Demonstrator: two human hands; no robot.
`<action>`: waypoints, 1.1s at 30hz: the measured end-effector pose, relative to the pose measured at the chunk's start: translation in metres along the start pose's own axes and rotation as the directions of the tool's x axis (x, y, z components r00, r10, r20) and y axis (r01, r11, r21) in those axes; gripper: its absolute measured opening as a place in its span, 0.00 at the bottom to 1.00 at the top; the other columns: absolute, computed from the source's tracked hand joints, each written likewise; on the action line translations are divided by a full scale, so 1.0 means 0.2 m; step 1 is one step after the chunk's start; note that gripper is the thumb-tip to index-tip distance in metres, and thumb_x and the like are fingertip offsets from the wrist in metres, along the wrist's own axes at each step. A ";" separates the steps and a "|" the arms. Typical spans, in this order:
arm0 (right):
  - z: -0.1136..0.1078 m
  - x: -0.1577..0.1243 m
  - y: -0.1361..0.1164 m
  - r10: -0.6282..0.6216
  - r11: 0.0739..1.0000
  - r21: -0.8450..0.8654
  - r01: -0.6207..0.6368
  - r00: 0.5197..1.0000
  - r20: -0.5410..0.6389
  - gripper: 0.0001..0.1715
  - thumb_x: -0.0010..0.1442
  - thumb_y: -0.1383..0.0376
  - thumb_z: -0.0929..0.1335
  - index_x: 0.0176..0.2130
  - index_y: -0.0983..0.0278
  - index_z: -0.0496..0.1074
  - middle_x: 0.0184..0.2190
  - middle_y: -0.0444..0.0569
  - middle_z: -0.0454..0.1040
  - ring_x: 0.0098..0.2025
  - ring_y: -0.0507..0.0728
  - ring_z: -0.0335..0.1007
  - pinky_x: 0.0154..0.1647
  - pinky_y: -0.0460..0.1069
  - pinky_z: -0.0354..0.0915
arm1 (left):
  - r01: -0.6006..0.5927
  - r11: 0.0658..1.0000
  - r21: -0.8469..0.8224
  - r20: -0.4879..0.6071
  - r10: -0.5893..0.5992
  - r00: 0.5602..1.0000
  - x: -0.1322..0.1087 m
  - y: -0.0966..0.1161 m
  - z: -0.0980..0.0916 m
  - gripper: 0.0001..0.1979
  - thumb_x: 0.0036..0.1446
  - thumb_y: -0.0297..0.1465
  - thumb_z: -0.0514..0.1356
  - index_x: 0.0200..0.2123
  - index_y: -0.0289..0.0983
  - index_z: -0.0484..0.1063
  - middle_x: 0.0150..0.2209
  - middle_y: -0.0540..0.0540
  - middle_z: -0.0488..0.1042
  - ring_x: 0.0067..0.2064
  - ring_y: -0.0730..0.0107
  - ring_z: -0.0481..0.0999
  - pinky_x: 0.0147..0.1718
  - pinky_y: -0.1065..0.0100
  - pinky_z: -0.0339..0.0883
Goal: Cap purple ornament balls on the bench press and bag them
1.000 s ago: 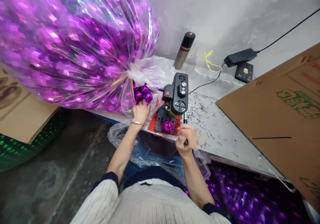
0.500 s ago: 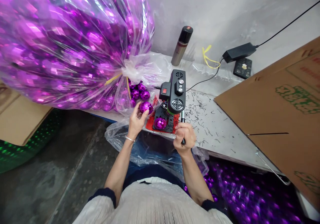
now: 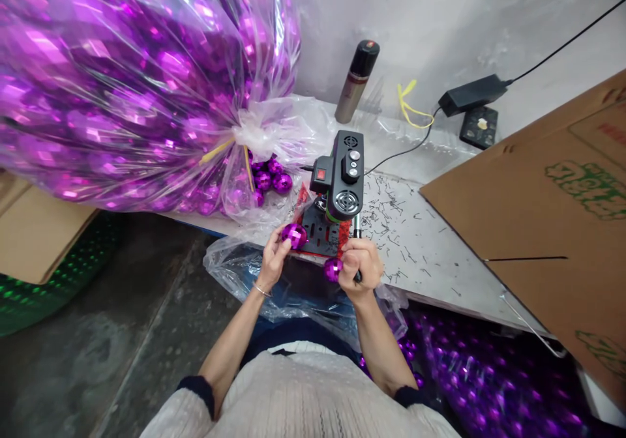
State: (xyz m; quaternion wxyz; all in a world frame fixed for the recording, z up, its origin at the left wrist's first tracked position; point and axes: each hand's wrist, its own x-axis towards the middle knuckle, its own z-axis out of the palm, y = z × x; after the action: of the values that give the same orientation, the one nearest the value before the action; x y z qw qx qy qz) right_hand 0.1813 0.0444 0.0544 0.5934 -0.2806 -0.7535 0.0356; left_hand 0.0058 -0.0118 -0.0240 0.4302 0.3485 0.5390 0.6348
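Between the fingers of my left hand (image 3: 274, 261) is a shiny purple faceted ball (image 3: 294, 236), at the left front corner of a small black bench drill press (image 3: 346, 177). My right hand (image 3: 360, 267) is wrapped round the machine's lever handle (image 3: 357, 224). A second purple ball (image 3: 333, 270) is just left of my right hand, off the front edge of the black base plate (image 3: 320, 233); whether it touches the hand I cannot tell. Red material (image 3: 345, 231) shows under and around the base.
A tied clear bag (image 3: 147, 92) of purple balls fills the left, with several loose balls (image 3: 282, 183) by its neck. Black shavings litter the table (image 3: 430, 255). Behind stand a spray can (image 3: 357, 81) and a power adapter (image 3: 473, 95). A cardboard box (image 3: 548, 184) is on the right.
The ball on the base plate has moved off its front edge, toward my right hand. My left hand has brought its ball right and nearer to me, over the plate's corner.
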 end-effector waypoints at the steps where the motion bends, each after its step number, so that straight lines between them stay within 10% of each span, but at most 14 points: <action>1: 0.00 0.00 0.00 -0.003 1.000 0.004 0.003 1.000 -0.003 0.12 0.67 0.71 0.61 0.32 0.61 0.65 0.28 0.45 0.71 0.29 0.52 0.66 0.28 0.48 0.63 | 0.077 0.991 -0.107 -0.013 -0.079 0.997 0.00 0.00 0.00 0.29 0.59 0.51 0.62 0.56 0.38 0.71 0.53 0.39 0.78 0.50 0.57 0.81 0.50 0.56 0.78; 8: -0.01 -0.01 0.01 -0.002 1.000 -0.011 0.002 1.000 0.014 0.11 0.67 0.71 0.62 0.32 0.60 0.65 0.29 0.45 0.72 0.29 0.52 0.68 0.29 0.48 0.64 | 0.397 0.840 -0.370 0.132 -0.376 0.917 0.03 0.04 0.00 0.22 0.61 0.46 0.61 0.52 0.38 0.74 0.53 0.38 0.80 0.48 0.58 0.83 0.43 0.59 0.81; 16: -0.01 0.01 -0.01 0.002 1.000 -0.013 -0.001 1.000 0.013 0.11 0.67 0.71 0.61 0.32 0.60 0.66 0.28 0.45 0.72 0.29 0.52 0.68 0.29 0.48 0.64 | 0.010 0.995 0.096 0.023 -0.012 1.000 0.11 0.00 0.13 0.33 0.60 0.47 0.64 0.64 0.39 0.65 0.63 0.37 0.72 0.62 0.55 0.75 0.62 0.55 0.70; 23: -0.02 0.02 -0.02 0.022 1.000 -0.011 -0.021 0.999 0.048 0.11 0.66 0.71 0.62 0.33 0.60 0.67 0.28 0.46 0.72 0.29 0.53 0.68 0.30 0.48 0.66 | -0.257 0.783 0.566 0.122 0.230 0.966 0.17 -0.08 0.19 0.34 0.59 0.49 0.65 0.63 0.36 0.67 0.59 0.35 0.75 0.59 0.50 0.76 0.59 0.50 0.69; 33: -0.02 0.02 -0.02 0.019 1.000 0.000 -0.019 0.999 0.045 0.11 0.67 0.71 0.61 0.32 0.61 0.66 0.29 0.47 0.72 0.30 0.52 0.67 0.30 0.48 0.66 | -0.402 0.638 0.657 0.225 0.343 0.912 0.19 -0.15 0.23 0.35 0.57 0.51 0.67 0.61 0.39 0.68 0.58 0.36 0.75 0.60 0.50 0.75 0.60 0.50 0.67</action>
State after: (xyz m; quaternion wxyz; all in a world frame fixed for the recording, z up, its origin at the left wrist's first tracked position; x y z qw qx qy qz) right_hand 0.1823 0.0411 0.0603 0.5760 -0.2866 -0.7641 0.0478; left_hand 0.0385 0.0422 -0.0452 0.1496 0.6115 0.6347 0.4482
